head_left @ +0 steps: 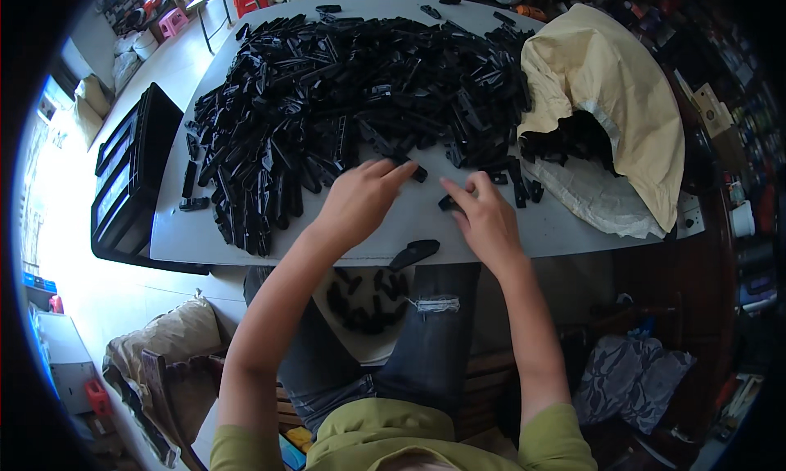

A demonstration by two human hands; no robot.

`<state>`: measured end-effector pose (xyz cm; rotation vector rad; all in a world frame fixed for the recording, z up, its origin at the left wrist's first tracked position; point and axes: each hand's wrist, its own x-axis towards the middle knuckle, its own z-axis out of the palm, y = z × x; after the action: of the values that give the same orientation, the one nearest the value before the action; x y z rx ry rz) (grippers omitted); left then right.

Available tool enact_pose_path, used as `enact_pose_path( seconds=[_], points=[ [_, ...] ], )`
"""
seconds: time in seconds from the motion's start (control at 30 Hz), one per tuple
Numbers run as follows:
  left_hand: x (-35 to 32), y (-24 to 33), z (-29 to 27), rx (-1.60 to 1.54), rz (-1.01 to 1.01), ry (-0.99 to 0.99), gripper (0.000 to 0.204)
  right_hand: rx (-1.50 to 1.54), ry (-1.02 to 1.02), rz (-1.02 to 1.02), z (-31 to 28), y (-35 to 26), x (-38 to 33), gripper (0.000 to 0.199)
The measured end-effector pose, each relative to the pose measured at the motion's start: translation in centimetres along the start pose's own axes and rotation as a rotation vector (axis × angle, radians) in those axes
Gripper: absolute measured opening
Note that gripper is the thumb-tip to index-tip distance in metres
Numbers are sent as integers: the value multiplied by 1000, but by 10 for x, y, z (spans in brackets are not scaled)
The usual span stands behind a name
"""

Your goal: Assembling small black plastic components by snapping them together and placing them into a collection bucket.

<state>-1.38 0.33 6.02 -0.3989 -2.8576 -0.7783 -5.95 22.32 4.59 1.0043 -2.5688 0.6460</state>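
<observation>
A large heap of long, narrow black plastic parts [327, 86] covers much of the grey table [557, 229]. At the heap's near edge, my left hand [360, 199] has its fingers bent and closed around a black plastic part [419, 174], whose end shows past the fingertips. To its right, my right hand [489, 217] pinches a small black part [447, 202] between thumb and fingers; most of that part is hidden. A single flat black piece [415, 254] lies at the table's front edge, between my forearms.
A cream sack [614, 86] with black parts in its mouth lies on the table's right side. Below the table edge, between my legs, is a pale round container [379, 358] with several black parts. A black crate [135, 176] stands left of the table.
</observation>
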Motion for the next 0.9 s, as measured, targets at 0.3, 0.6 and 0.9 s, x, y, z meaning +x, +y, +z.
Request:
enact_pose_path(
  seconds=[0.3, 0.6, 0.9],
  points=[
    [4, 3, 21, -443, -140, 58, 31, 256, 42, 151, 9, 31, -30, 19],
    [-13, 0, 33, -378, -81, 113, 24, 405, 25, 20, 14, 11, -14, 27],
    [-25, -15, 28, -376, 54, 49, 25, 371, -23, -27, 34, -12, -18, 26]
  ],
)
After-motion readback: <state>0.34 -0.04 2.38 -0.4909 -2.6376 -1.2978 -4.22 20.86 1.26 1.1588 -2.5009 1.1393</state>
